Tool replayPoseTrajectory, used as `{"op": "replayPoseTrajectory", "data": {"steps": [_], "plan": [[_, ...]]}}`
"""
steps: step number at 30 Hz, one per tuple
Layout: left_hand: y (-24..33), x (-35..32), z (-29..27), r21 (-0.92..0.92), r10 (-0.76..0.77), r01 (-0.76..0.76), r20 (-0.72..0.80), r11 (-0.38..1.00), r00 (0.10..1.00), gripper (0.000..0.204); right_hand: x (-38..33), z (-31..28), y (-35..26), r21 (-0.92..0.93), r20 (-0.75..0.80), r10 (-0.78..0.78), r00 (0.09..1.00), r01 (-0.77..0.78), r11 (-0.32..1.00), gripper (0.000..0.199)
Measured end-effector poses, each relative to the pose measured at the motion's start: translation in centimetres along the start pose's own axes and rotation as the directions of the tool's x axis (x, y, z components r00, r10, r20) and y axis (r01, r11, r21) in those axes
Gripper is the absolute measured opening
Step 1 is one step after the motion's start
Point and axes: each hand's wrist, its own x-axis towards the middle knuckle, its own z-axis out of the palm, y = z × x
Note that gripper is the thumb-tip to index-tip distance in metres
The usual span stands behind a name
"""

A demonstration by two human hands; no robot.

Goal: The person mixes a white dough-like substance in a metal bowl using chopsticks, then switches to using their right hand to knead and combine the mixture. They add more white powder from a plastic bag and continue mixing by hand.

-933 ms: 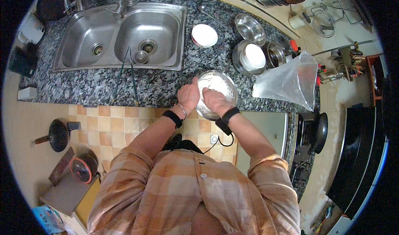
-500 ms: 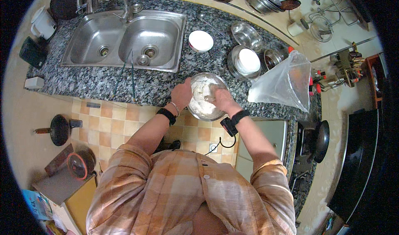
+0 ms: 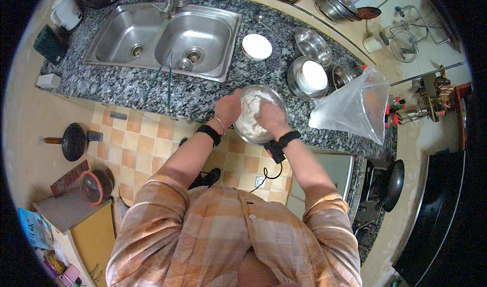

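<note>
A round metal bowl [image 3: 247,134] sits at the front edge of the dark granite counter. White flour [image 3: 250,113], partly clumped, covers its inside. My left hand [image 3: 228,107] is closed on the bowl's left rim. From the right, my right hand [image 3: 272,118] reaches down into the flour. Its fingers are buried or blurred there, so how far they are bent is hidden. Straight behind the bowl stands a white bowl [image 3: 257,47]. To the right is a metal pot [image 3: 298,86] with a white bowl-like thing [image 3: 313,75] in it.
A double steel sink [image 3: 231,48] lies at the left, with tongs-like dark rods [image 3: 169,86] leaning over its edge. A clear plastic bag [image 3: 350,107] spreads on the counter's right. Behind the pot are a steel basin [image 3: 313,44] and a long-handled ladle [image 3: 269,27].
My right hand has shifted inside the bowl, and the flour's surface looks stirred differently. My left hand stays on the rim. The whole view has tilted slightly.
</note>
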Motion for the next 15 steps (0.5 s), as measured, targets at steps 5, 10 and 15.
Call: {"op": "replayPoseTrajectory", "data": {"steps": [5,10,15], "plan": [[0.3,0.2,-0.3,0.031,-0.051,0.049,0.084,0.998,0.995,0.025,-1.4,-1.2,0.4,-0.205,-0.039,-0.011,0.999,0.003,0.979,0.043],[0.3,0.7,-0.8,-0.005,-0.075,0.077,0.166,0.997,0.983,0.035,-0.5,1.1,-1.5,-0.095,0.2,-0.026,0.979,0.046,0.994,0.03],[0.1,0.7,-1.0,-0.065,-0.072,0.086,0.19,0.994,0.979,0.038,1.6,2.7,-2.9,-0.006,0.193,-0.095,0.977,0.098,0.995,0.025]]}}
